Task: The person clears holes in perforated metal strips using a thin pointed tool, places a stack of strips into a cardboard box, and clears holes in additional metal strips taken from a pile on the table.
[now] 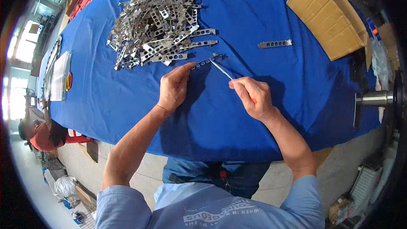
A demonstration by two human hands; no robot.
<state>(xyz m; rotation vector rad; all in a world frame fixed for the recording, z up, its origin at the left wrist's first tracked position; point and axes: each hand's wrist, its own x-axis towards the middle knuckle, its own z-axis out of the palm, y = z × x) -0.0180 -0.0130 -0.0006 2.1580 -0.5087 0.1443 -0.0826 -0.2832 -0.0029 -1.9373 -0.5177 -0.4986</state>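
My left hand is closed on one end of a perforated metal strip, held above the blue cloth. The strip is seen nearly edge-on, with a row of holes along it. In my right hand is a slim, file-like metal tool; a bit of red shows at the palm, perhaps its handle. The tool's tip meets the strip near its far end, though I cannot tell whether it sits in a hole or against the edge. Just beyond my left hand lies a large heap of similar metal strips.
A single metal strip lies apart on the right of the blue cloth. Beside it stands an open cardboard box. Pale strips and coloured rings are at the left edge. Another person is at the far left.
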